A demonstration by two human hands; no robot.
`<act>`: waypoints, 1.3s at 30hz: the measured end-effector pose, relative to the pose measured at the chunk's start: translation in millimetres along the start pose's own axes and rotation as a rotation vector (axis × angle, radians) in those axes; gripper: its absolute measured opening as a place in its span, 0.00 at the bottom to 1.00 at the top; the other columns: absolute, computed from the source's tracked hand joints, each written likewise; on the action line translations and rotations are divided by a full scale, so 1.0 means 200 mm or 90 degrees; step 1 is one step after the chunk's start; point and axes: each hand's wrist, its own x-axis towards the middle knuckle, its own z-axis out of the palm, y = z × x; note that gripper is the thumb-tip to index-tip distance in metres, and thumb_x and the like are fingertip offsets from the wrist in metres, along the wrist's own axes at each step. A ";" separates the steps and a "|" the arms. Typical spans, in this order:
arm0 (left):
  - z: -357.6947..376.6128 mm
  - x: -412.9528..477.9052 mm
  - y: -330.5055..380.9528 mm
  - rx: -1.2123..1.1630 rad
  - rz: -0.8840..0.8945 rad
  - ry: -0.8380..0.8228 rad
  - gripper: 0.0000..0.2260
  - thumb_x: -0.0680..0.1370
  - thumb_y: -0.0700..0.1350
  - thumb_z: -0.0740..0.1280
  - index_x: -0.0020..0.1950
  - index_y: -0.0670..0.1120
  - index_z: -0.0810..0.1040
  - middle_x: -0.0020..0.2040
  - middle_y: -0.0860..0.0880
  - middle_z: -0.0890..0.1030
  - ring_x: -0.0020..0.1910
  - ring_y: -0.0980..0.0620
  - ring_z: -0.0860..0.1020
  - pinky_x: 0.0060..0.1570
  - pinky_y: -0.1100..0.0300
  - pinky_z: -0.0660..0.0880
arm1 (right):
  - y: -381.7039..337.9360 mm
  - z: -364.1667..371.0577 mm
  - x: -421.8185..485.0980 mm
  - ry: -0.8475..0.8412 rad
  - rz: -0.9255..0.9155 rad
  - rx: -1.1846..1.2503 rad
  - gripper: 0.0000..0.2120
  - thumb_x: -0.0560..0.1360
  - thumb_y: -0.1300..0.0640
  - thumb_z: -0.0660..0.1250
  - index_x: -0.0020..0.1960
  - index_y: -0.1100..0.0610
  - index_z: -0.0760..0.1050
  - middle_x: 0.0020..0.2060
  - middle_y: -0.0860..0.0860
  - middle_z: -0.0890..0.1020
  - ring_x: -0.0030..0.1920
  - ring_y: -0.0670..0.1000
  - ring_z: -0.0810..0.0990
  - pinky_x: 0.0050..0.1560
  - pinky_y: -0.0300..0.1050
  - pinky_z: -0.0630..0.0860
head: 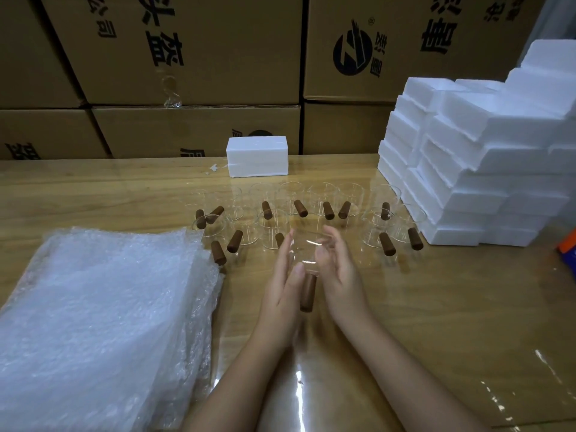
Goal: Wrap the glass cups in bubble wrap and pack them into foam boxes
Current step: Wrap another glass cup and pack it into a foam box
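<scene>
My left hand (282,275) presses straight fingers against one side of the glass cup (304,252), and my right hand (338,269) curves round the other. The cup is empty, over the middle of the table (436,294). Beyond it I count twelve more cups (271,227), all empty. One closed foam box (257,155) stands at the far edge, and a foam stack (473,163) I can't count is at the right edge. Bubble wrap (99,322) lies at the left edge.

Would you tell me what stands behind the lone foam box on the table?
Stacked cardboard cartons with black print rise behind the foam box; it hides the nearest carton's lower part.
</scene>
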 end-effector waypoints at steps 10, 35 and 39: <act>0.00 0.00 0.02 0.006 -0.003 -0.007 0.36 0.70 0.63 0.56 0.76 0.49 0.55 0.76 0.56 0.58 0.71 0.69 0.56 0.63 0.79 0.57 | 0.04 0.05 -0.02 0.001 0.053 -0.015 0.22 0.72 0.34 0.55 0.61 0.42 0.64 0.53 0.43 0.76 0.50 0.37 0.76 0.48 0.31 0.70; -0.01 0.03 -0.05 0.186 0.277 0.068 0.10 0.76 0.47 0.59 0.55 0.48 0.75 0.54 0.49 0.73 0.55 0.57 0.73 0.56 0.67 0.69 | -0.05 -0.01 -0.01 -0.211 0.072 0.092 0.23 0.67 0.34 0.52 0.52 0.49 0.72 0.49 0.54 0.76 0.45 0.37 0.77 0.44 0.30 0.72; 0.05 0.02 0.01 0.060 0.243 0.138 0.07 0.76 0.47 0.58 0.50 0.50 0.75 0.51 0.46 0.76 0.54 0.52 0.75 0.56 0.65 0.69 | -0.08 0.04 -0.04 -0.022 0.004 0.054 0.21 0.73 0.38 0.48 0.48 0.51 0.71 0.42 0.47 0.77 0.43 0.44 0.77 0.45 0.39 0.72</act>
